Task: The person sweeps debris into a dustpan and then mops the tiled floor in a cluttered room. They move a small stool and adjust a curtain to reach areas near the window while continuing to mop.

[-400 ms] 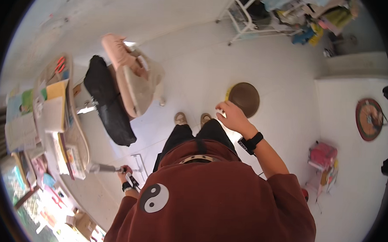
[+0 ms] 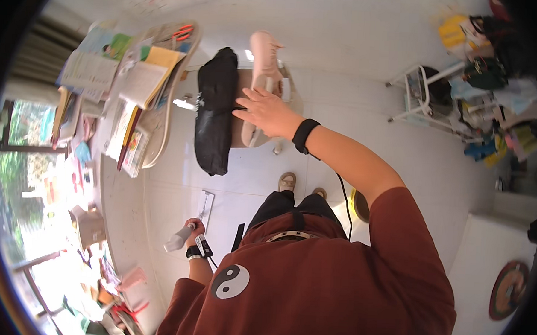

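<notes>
My left hand (image 2: 195,227) is closed on the grey handle of a flat mop (image 2: 178,238), whose rectangular metal frame (image 2: 208,195) lies on the white tiles. My right hand (image 2: 262,110) is stretched out, fingers apart, over a beige chair (image 2: 258,137); whether it touches the chair is hard to tell. A long black bag (image 2: 213,129) rests at the chair's left, beside my fingertips. Just beyond them is a pale pink bundle (image 2: 265,53) on the chair.
A desk (image 2: 158,145) heaped with books and papers (image 2: 90,70) stands left, by a bright window (image 2: 23,169). A white rack (image 2: 424,99) piled with clothes is at upper right. A round brown-and-yellow object (image 2: 360,204) lies on the floor, and a round patterned object (image 2: 507,289) is at right.
My view has swung leftward. My right hand has reached up and forward from near my body to the chair with the bag and pink bundle. My left hand still grips the mop handle.
</notes>
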`<state>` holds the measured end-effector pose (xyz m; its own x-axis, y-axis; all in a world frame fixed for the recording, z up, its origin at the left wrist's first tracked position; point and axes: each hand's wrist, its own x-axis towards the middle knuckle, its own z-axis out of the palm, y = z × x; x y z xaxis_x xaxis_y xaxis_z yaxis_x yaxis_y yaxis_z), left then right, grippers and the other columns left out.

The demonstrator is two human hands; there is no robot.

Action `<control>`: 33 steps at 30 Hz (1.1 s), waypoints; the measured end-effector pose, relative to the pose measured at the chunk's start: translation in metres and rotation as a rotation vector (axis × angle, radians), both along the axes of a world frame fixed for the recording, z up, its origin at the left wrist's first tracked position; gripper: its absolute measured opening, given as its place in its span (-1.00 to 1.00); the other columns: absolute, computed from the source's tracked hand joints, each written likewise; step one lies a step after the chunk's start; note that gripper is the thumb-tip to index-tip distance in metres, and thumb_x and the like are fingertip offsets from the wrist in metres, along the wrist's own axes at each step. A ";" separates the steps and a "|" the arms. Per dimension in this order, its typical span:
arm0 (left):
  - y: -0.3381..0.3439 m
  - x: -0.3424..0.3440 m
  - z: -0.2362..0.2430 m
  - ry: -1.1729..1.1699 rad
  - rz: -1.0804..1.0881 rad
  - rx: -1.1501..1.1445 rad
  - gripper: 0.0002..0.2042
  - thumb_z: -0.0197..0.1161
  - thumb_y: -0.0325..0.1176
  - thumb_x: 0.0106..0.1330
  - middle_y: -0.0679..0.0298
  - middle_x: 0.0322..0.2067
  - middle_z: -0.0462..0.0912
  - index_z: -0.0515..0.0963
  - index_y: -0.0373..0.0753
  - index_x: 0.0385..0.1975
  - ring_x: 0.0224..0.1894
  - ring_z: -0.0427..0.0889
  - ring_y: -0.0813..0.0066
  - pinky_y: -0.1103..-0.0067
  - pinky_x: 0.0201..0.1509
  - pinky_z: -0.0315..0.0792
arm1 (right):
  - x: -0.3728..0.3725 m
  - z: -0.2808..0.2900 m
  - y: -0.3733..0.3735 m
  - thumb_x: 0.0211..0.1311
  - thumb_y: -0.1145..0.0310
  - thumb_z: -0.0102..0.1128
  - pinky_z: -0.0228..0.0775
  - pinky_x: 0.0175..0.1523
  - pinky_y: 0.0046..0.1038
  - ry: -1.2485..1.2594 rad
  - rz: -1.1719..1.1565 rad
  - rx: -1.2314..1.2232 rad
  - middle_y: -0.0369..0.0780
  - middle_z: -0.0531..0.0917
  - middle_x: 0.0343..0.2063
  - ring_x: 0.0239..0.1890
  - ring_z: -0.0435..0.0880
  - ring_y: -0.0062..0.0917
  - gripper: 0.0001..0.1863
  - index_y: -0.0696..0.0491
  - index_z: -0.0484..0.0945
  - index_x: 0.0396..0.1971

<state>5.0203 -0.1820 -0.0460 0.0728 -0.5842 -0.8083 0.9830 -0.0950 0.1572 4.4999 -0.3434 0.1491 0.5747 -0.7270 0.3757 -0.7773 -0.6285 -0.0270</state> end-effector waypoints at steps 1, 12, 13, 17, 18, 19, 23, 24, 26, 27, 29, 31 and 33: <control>0.014 -0.003 0.009 -0.043 -0.010 -0.043 -0.80 -0.01 -0.42 0.26 0.34 -0.72 0.35 0.33 -0.21 -0.64 -0.69 0.42 0.48 0.57 -0.56 0.52 | 0.007 -0.010 -0.010 -0.10 0.43 0.28 0.06 0.32 -0.30 0.157 0.011 0.079 -0.24 0.53 -0.18 0.08 0.40 -0.32 -0.56 -0.07 0.54 -0.10; 0.189 -0.034 0.055 0.129 0.309 -0.040 -0.88 -0.11 -0.48 0.37 0.33 -0.64 0.30 0.24 -0.29 -0.45 -0.68 0.29 0.59 0.66 -0.60 0.29 | 0.010 -0.086 -0.022 0.02 0.36 0.16 0.29 -0.10 -0.42 0.535 0.073 -0.022 -0.35 0.65 -0.53 -0.25 0.60 -0.52 -0.89 -0.14 0.67 -0.57; 0.199 -0.039 0.050 0.107 0.291 -0.040 -0.89 -0.08 -0.49 0.36 0.32 -0.64 0.31 0.25 -0.31 -0.43 -0.67 0.30 0.58 0.66 -0.60 0.32 | -0.001 -0.092 -0.016 0.02 0.37 0.15 0.29 -0.08 -0.41 0.510 0.064 0.005 -0.35 0.64 -0.54 -0.25 0.61 -0.50 -0.89 -0.13 0.66 -0.55; 0.221 -0.065 0.038 0.106 0.271 -0.122 -0.91 -0.05 -0.50 0.33 0.31 -0.64 0.32 0.25 -0.33 -0.42 -0.68 0.29 0.57 0.67 -0.61 0.31 | -0.027 -0.112 -0.003 0.02 0.38 0.17 0.30 -0.11 -0.42 0.527 0.156 -0.035 -0.35 0.65 -0.49 -0.24 0.61 -0.50 -0.91 -0.13 0.65 -0.53; 0.224 -0.073 0.038 0.118 0.269 -0.133 -0.90 -0.05 -0.49 0.32 0.32 -0.65 0.31 0.24 -0.32 -0.43 -0.69 0.28 0.58 0.67 -0.61 0.31 | -0.028 -0.115 -0.002 0.04 0.37 0.15 0.30 -0.12 -0.42 0.554 0.152 -0.116 -0.38 0.66 -0.49 -0.25 0.62 -0.51 -0.89 -0.15 0.66 -0.52; 0.229 -0.081 0.039 0.165 0.283 -0.139 -0.90 -0.05 -0.49 0.32 0.32 -0.65 0.31 0.24 -0.32 -0.43 -0.69 0.28 0.59 0.67 -0.61 0.31 | -0.027 -0.117 -0.001 0.06 0.36 0.14 0.30 -0.13 -0.43 0.585 0.154 -0.137 -0.40 0.67 -0.49 -0.27 0.63 -0.52 -0.87 -0.17 0.67 -0.51; 0.249 -0.105 0.047 0.208 0.382 -0.128 -0.90 -0.10 -0.47 0.33 0.38 -0.69 0.24 0.22 -0.28 -0.44 -0.72 0.24 0.62 0.69 -0.64 0.28 | -0.018 -0.119 0.006 0.06 0.36 0.15 0.30 -0.11 -0.42 0.658 0.173 -0.041 -0.36 0.66 -0.47 -0.21 0.61 -0.50 -0.88 -0.14 0.68 -0.50; 0.257 -0.110 0.047 0.225 0.376 -0.137 -0.89 -0.09 -0.46 0.33 0.37 -0.68 0.25 0.22 -0.28 -0.45 -0.71 0.26 0.61 0.68 -0.63 0.28 | -0.016 -0.117 0.009 0.07 0.35 0.15 0.30 -0.11 -0.42 0.662 0.196 -0.094 -0.36 0.66 -0.47 -0.20 0.61 -0.50 -0.88 -0.14 0.68 -0.50; 0.270 -0.112 0.047 0.219 0.338 -0.147 -0.89 -0.07 -0.46 0.32 0.37 -0.66 0.28 0.24 -0.28 -0.47 -0.70 0.29 0.61 0.67 -0.62 0.30 | -0.014 -0.112 0.018 0.06 0.33 0.16 0.30 -0.11 -0.40 0.641 0.206 -0.059 -0.35 0.67 -0.46 -0.21 0.61 -0.48 -0.88 -0.16 0.69 -0.51; 0.273 -0.111 0.046 0.271 0.371 -0.120 -0.87 -0.05 -0.44 0.31 0.36 -0.65 0.30 0.25 -0.28 -0.49 -0.71 0.30 0.60 0.67 -0.61 0.31 | -0.012 -0.109 0.022 0.06 0.33 0.15 0.31 -0.10 -0.40 0.618 0.219 -0.051 -0.34 0.66 -0.45 -0.21 0.60 -0.46 -0.89 -0.14 0.68 -0.49; 0.279 -0.106 0.045 0.234 0.334 -0.191 -0.88 -0.07 -0.46 0.32 0.37 -0.65 0.29 0.24 -0.28 -0.48 -0.70 0.30 0.61 0.66 -0.62 0.31 | -0.011 -0.098 0.034 0.02 0.35 0.18 0.31 -0.10 -0.39 0.568 0.220 -0.047 -0.28 0.64 -0.42 -0.21 0.59 -0.44 -0.92 -0.09 0.65 -0.50; 0.284 -0.098 0.047 0.266 0.343 -0.251 -0.89 -0.09 -0.46 0.33 0.40 -0.67 0.27 0.23 -0.26 -0.46 -0.70 0.29 0.62 0.66 -0.62 0.31 | -0.010 -0.083 0.055 0.01 0.38 0.17 0.33 -0.11 -0.40 0.557 0.219 -0.067 -0.30 0.63 -0.43 -0.21 0.59 -0.45 -0.92 -0.08 0.64 -0.49; 0.289 -0.089 0.054 0.264 0.372 -0.190 -0.89 -0.09 -0.45 0.35 0.38 -0.66 0.30 0.23 -0.27 -0.45 -0.69 0.31 0.61 0.66 -0.63 0.30 | -0.011 -0.061 0.077 -0.03 0.42 0.20 0.34 -0.11 -0.40 0.490 0.230 -0.033 -0.28 0.61 -0.43 -0.20 0.59 -0.43 -0.92 -0.06 0.63 -0.49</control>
